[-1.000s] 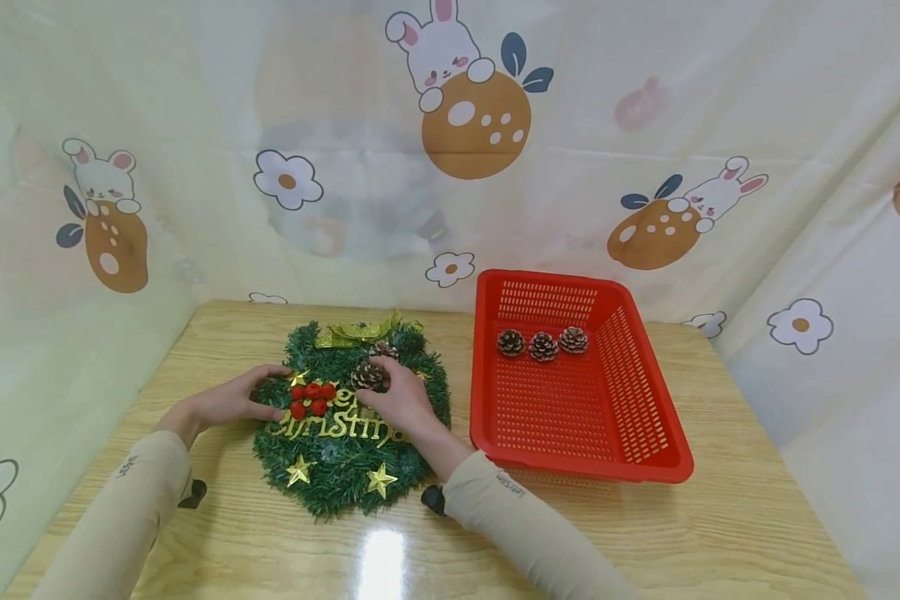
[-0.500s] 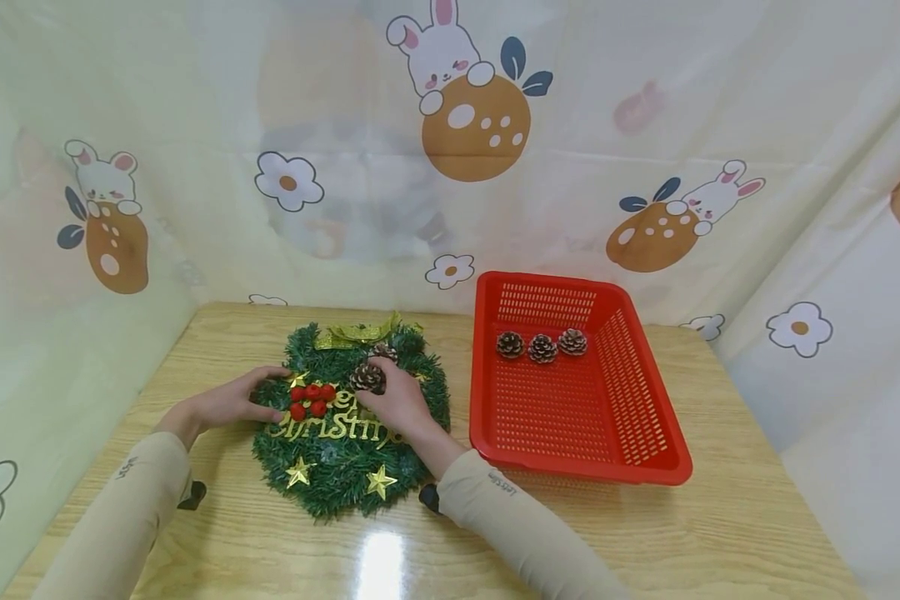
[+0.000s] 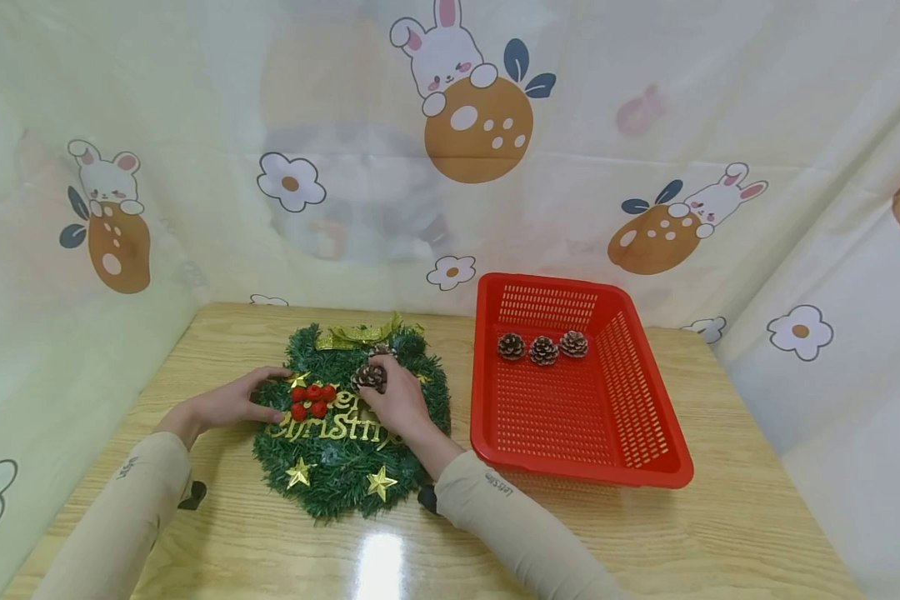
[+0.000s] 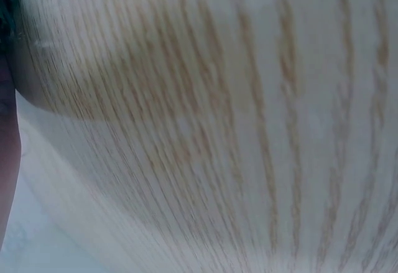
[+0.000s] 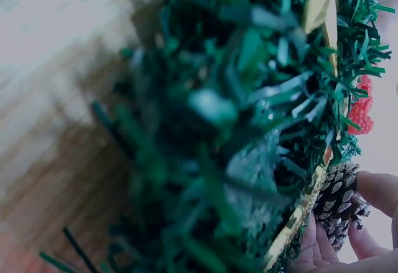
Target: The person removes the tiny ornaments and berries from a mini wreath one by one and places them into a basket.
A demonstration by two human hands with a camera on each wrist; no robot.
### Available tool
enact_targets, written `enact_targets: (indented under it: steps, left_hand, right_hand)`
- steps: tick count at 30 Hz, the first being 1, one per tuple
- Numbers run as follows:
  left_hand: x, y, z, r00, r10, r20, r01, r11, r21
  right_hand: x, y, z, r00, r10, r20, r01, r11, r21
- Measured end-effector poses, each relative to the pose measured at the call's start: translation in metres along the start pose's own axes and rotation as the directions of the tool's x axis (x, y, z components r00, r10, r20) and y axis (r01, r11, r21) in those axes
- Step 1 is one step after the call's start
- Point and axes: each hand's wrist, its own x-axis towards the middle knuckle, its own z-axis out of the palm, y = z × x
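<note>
While the last second has run, your layout has barely altered: right hand (image 3: 399, 407), fingers curled, thumb and fingertips pinching one pine cone (image 3: 369, 377) at the same spot over the upper middle of the green wreath (image 3: 333, 493). Any shift between pictures is slight, chiefly of the whole head view. Item: your pinched pine cone, just behind the gold lettering (image 3: 335, 428); the right wrist view sets it close against that lettering, but you cannot tell whether it bears on the greenery. Item: second cone (image 3: 382, 350), beyond the first on the wreath, partly covered by your fingers. Item: your left hand (image 3: 228, 402), at the wreath's left edge, thumb and fingers spread apart, no separate object held, red berries (image 3: 313, 402) near. Item: red basket (image 3: 583, 472), on the desk (image 3: 727, 517) to your right, three cones (image 3: 543, 350) inside, unmoved. Meaning, as judged: your cone is being settled, not yet let go.
</note>
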Motion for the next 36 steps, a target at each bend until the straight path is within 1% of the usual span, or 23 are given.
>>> enact_targets:
  steps: [17,21,30,36]
  left_hand:
    - [-0.001,0.002,0.001,1.0,-0.007,0.004,0.007,1.0,-0.005]
    - [-0.001,0.002,0.001,1.0,-0.007,0.005,0.007,1.0,-0.007]
    - [-0.001,0.001,0.001,1.0,-0.007,0.005,0.007,1.0,-0.009]
    - [-0.001,0.002,0.001,1.0,-0.013,0.006,0.013,1.0,-0.011]
  right_hand:
    - [-0.007,-0.008,-0.007,0.998,-0.058,0.021,0.058,0.998,-0.039]
    - [-0.009,-0.009,-0.009,0.997,-0.067,0.023,0.068,0.997,-0.028]
    - [-0.009,-0.012,-0.013,0.993,-0.116,0.029,0.117,0.993,-0.012]
    - [-0.009,-0.021,-0.02,0.994,-0.104,0.015,0.104,0.993,0.048]
